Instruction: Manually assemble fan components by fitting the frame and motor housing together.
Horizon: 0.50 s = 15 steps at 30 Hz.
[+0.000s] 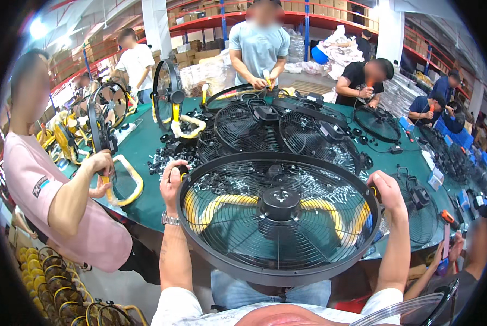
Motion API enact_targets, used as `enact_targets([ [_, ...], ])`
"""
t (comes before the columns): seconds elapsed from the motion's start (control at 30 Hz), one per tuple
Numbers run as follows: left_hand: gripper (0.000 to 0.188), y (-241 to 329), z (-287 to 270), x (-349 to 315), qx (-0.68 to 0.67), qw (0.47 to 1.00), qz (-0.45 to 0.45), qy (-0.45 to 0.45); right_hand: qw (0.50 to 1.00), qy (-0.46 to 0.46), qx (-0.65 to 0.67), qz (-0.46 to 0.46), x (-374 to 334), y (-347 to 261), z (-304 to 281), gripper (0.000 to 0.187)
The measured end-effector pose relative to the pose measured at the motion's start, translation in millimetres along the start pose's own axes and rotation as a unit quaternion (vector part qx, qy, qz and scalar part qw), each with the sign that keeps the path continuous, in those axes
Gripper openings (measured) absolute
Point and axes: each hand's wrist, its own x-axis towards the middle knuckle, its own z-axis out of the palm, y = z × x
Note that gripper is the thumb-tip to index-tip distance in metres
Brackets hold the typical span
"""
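Note:
A large round black drum fan (278, 204) is tilted toward me at the table's near edge, its wire grille and motor hub facing up. My left hand (173, 185) is closed at the dark knob on the fan's left side. On the opposite side, my right hand (387, 190) wraps round the other knob, which is mostly hidden by the fingers. A yellow tubular stand (333, 213) shows through the grille, curving on both sides of the hub. I cannot tell whether the fan rests on the table or is held up.
Fan grilles with motors (249, 127) and many small black parts and screws (173, 155) cover the green table (140, 187) ahead. A person in pink (64, 201) handles another fan at left. Others work across the table. An orange screwdriver (448, 218) lies at right; assembled fans (53, 282) stand lower left.

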Motion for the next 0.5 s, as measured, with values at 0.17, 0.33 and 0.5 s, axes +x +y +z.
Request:
enact_targets([
  [0.17,0.026,32.8,-6.2,18.4,0.108,0.989,-0.067,-0.081,0.978,0.136,-0.01,-0.158,-16.2,14.5,15.6,0.04],
  [0.33,0.035,47.3,-10.8,58.5,0.354,0.902,-0.176,-0.172,0.924,0.189,0.19,-0.271,-17.2,44.3,55.2,0.039],
  [0.5,0.037,25.2,-10.8,37.0,0.308,0.942,-0.019,-0.132,0.856,0.223,0.388,-0.261,-11.1,56.5,70.8,0.031],
])
